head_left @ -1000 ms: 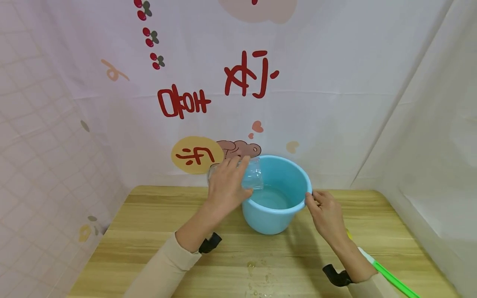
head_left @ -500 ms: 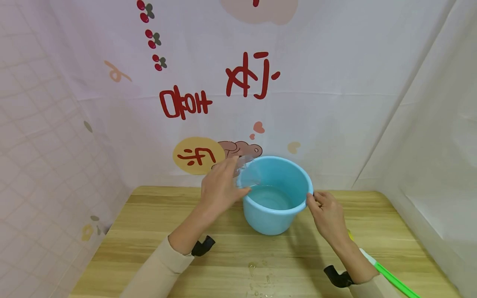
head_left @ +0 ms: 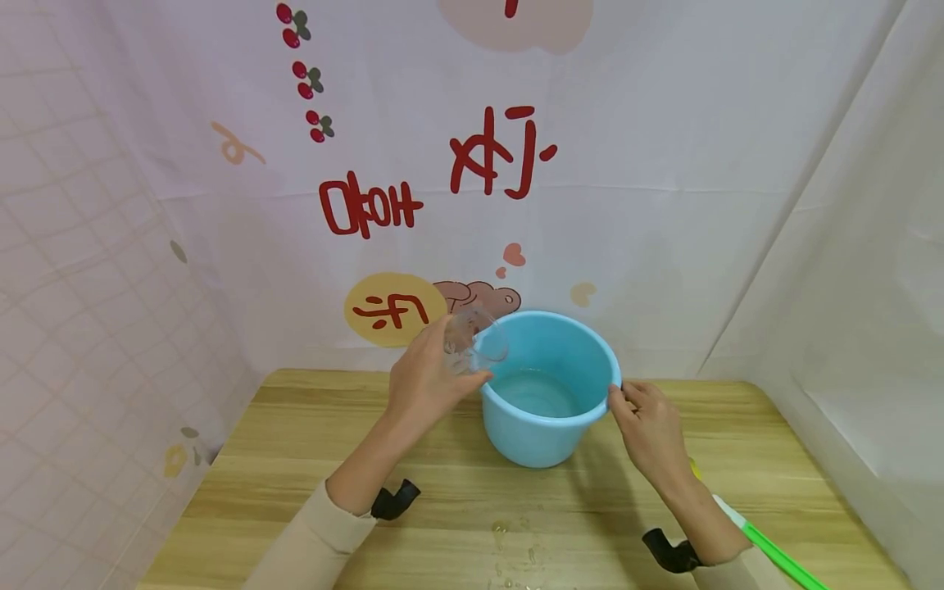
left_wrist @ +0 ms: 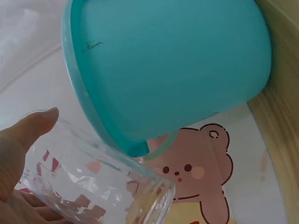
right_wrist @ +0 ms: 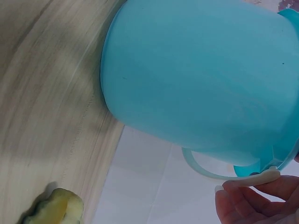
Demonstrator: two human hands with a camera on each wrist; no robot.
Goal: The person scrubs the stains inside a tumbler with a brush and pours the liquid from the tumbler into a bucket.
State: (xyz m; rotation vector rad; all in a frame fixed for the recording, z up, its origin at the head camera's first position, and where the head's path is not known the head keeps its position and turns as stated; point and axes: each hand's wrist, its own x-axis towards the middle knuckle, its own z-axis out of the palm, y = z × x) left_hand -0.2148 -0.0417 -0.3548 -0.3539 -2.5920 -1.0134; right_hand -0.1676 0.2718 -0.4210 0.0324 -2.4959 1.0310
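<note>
My left hand [head_left: 426, 373] grips a clear drinking glass [head_left: 466, 338], thumb on the near side. The glass is tilted beside the left rim of a light blue bucket [head_left: 534, 442], and its mouth shows in the head view. In the left wrist view I see the glass's thick base [left_wrist: 152, 203] and no drink inside. The bucket stands upright, with shallow clear water [head_left: 538, 393] on its floor. My right hand [head_left: 649, 430] holds the bucket at its right rim; in the right wrist view its fingers pinch the end of the pale carrying handle [right_wrist: 210, 173].
A tool with a green handle [head_left: 782, 557] lies at the right, partly behind the right forearm; its yellow spongy head [right_wrist: 58, 207] shows in the right wrist view. Water spots [head_left: 500, 533] mark the wooden table [head_left: 295, 459]. A printed white cloth [head_left: 664, 246] hangs close behind.
My left hand has drawn back to the left with the glass, out from over the bucket. From lying nearly level, the glass has turned its mouth upward. The right hand keeps its hold.
</note>
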